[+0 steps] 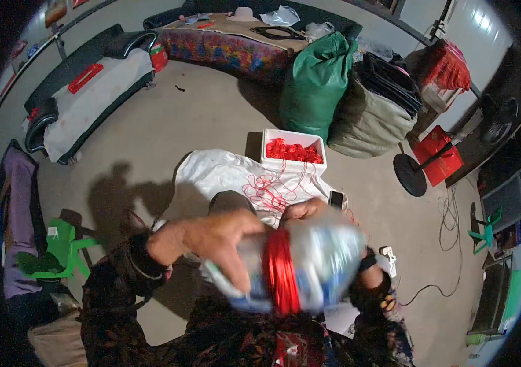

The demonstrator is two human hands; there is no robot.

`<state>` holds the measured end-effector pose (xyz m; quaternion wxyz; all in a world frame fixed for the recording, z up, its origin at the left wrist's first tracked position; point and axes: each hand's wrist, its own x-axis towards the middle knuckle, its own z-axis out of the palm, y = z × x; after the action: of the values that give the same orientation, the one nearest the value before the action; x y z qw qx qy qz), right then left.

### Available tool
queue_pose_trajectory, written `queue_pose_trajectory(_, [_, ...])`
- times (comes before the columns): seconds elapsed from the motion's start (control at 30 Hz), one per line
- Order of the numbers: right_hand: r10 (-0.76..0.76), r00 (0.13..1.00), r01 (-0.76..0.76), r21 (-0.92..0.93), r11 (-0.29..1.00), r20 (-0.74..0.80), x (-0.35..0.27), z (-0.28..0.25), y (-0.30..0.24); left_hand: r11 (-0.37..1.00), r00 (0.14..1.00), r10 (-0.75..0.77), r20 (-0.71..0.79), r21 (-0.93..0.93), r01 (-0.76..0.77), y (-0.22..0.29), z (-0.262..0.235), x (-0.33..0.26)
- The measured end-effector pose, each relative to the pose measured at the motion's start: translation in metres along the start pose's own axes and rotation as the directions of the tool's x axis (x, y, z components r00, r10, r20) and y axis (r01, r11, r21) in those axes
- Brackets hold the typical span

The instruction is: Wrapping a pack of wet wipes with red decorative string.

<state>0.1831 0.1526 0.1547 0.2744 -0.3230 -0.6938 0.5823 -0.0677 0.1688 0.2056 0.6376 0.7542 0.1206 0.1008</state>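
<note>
Close in front of my body is a clear-and-blue plastic bundle (327, 257), smeared by motion, perhaps a large bottle. Shiny red cord (282, 272) is wound in a thick band around its middle. My left hand (214, 238) grips its left end, thumb on the near side and fingers over the top. Behind the bundle's top edge shows part of my right hand (306, 210), fingers curled; the bundle hides the rest. Beyond my hands, loose red strands (266, 191) lie tangled on a white sheet (202, 171). They run to a white box (295, 166) full of red cord (291, 151).
A phone (336, 199) lies at the sheet's right edge. Farther back stand a green sack (315, 85) and a grey-green sack (367, 125). To the right are a standing fan (410, 175) and a black cable (431, 287); to the left, a green plastic chair (62, 251).
</note>
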Motion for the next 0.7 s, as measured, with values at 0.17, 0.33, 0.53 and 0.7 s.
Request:
queue_pose_trajectory(0.17, [0.088,0.996,-0.089,-0.028,0.996,-0.025,-0.013,0.037,0.024,0.895,0.795,-0.411,-0.447,-0.364,0.258,-0.041,-0.036,-0.025])
queue_pose_trajectory(0.33, [-0.077,0.979,0.149,-0.404,0.903,0.191,-0.006,0.013,-0.059,0.936,0.966,-0.243,-0.084,0.241,0.256,-0.071,-0.008,-0.021])
queue_pose_trajectory(0.53, [-0.023,0.973,0.092,0.296,0.951,-0.229,-0.02,0.025,-0.008,0.988,0.985,-0.157,0.067,0.003,0.157,0.003,-0.002,-0.011])
queue_pose_trajectory(0.7, [-0.102,0.994,0.074,-0.454,0.888,-0.036,-0.005,0.047,-0.009,0.887,0.804,-0.441,-0.4,-0.331,0.322,-0.036,-0.029,-0.023])
